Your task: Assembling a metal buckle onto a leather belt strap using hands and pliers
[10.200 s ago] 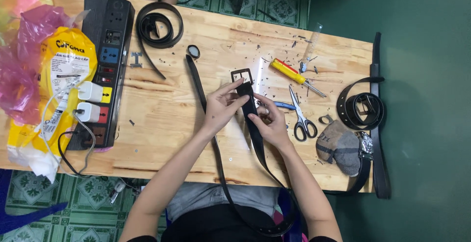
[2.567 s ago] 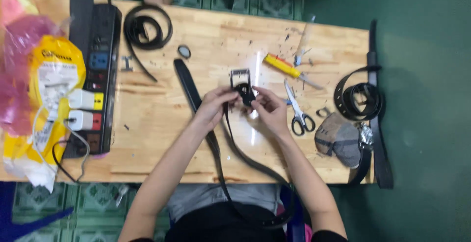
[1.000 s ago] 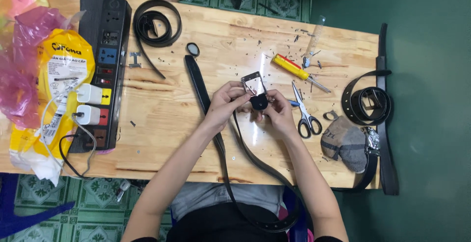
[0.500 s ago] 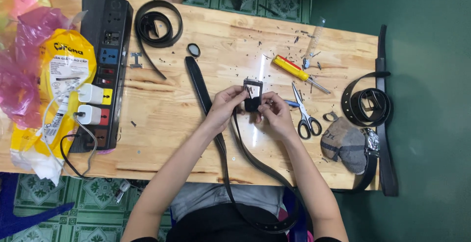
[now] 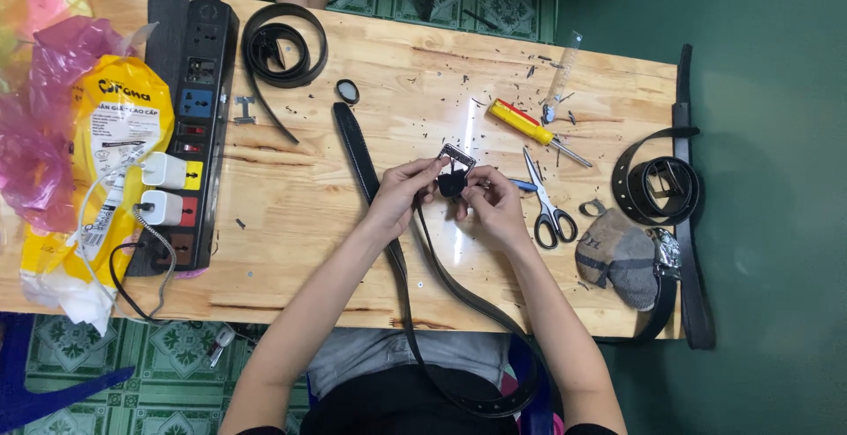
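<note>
Above the table [image 5: 291, 250], both hands [image 5: 445, 190] pinch the belt [image 5: 415, 311] end, strap trailing toward the person.

Looks like a small home workshop for belt repair or assembly, more of a DIY setup than a real shop. There's a bare wooden table [image 5: 291, 223] sitting on a green patterned tile floor [image 5: 168, 373], littered with tiny black punch scraps. Coiled black belts [image 5: 284, 42] lie around, plus a yellow-handled screwdriver [image 5: 529, 126], scissors [image 5: 545, 201] and a loose buckle part [image 5: 244, 108]. A black power strip [image 5: 196, 126] with chargers runs down one side.
</note>
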